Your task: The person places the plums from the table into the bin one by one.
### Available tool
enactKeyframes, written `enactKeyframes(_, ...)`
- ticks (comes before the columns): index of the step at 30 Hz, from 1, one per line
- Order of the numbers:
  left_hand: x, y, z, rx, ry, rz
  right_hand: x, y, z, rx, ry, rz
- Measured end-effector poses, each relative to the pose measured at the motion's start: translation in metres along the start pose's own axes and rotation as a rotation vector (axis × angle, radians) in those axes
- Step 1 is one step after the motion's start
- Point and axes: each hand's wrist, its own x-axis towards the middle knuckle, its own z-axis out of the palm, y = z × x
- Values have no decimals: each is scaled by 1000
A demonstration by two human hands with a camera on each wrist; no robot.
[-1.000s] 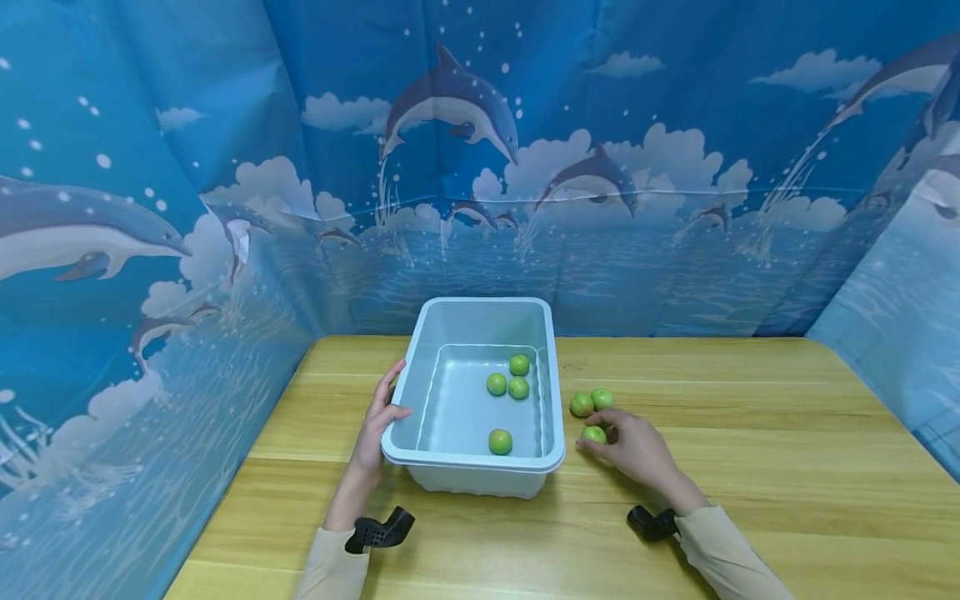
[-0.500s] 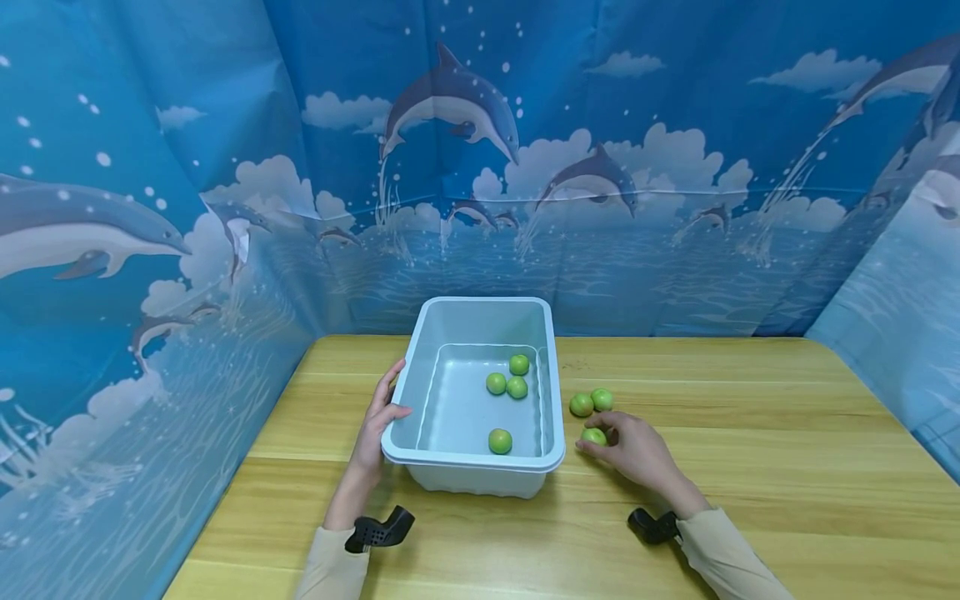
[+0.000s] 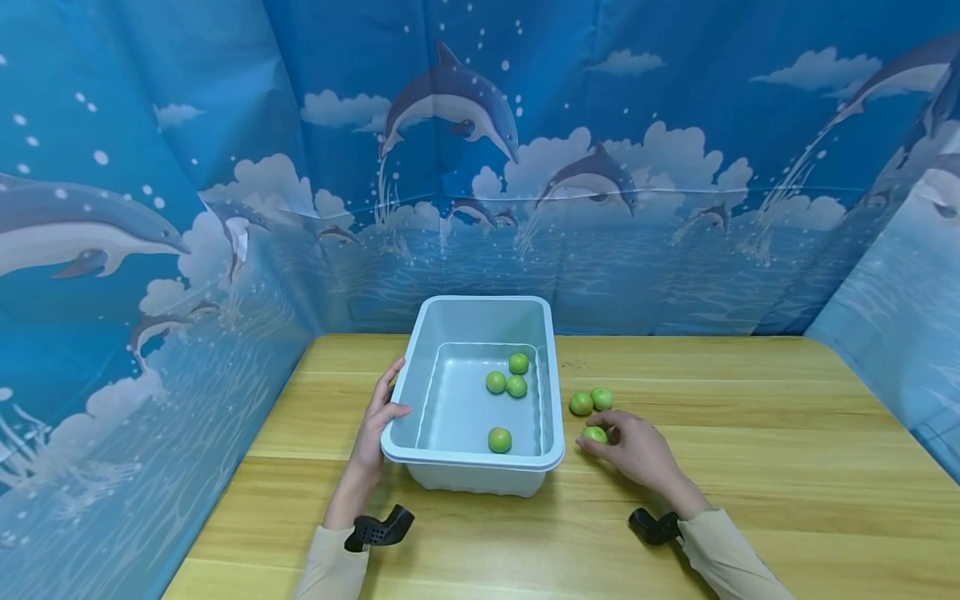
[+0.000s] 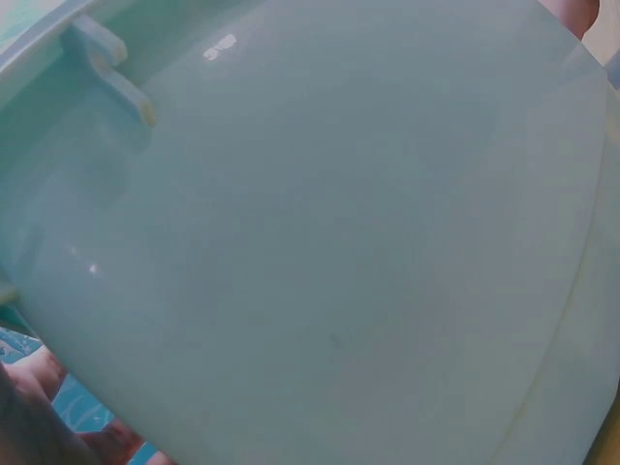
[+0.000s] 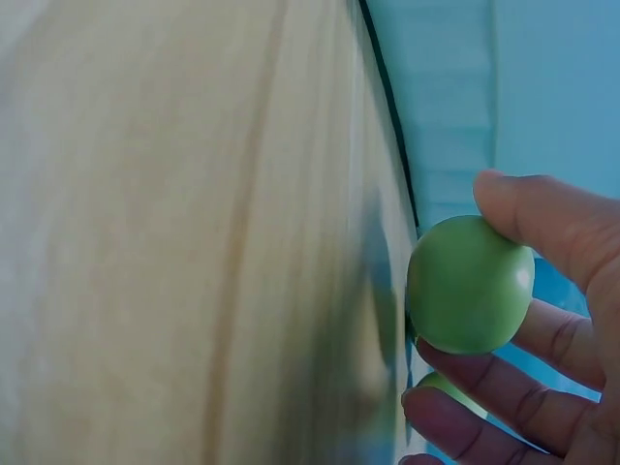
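Observation:
A pale blue-grey plastic bin (image 3: 474, 461) stands on the wooden table. My left hand (image 3: 372, 432) grips its left rim, thumb over the edge and fingers along the outer wall. Several small round green fruits lie inside, among them one fruit (image 3: 499, 440) near the front and one fruit (image 3: 518, 363) farther back. To the right of the bin, my right hand (image 3: 636, 448) pinches another green fruit (image 5: 470, 284) between thumb and fingers, close to the table. In the left wrist view the bin's wall (image 4: 329, 232) hides most of the left hand.
Two more green fruits, one fruit (image 3: 581, 404) and its neighbour (image 3: 602, 398), sit side by side just beyond my right hand. The wooden table (image 3: 750, 442) extends to the right. Behind it hangs a blue dolphin-print curtain (image 3: 480, 250).
Almost nothing differs. Both hands keep their places, the left on the bin's rim and the right on the fruit. The whole head view has shifted very slightly.

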Motion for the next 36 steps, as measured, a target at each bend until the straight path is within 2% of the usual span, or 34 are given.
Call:
enactKeyframes(24, 0, 0, 1, -8, 0, 6, -2, -14, -16, 10, 70, -12)
enactKeyframes(36, 0, -1, 0, -4, -5, 2, -1, -24, -26, 9, 142, -75)
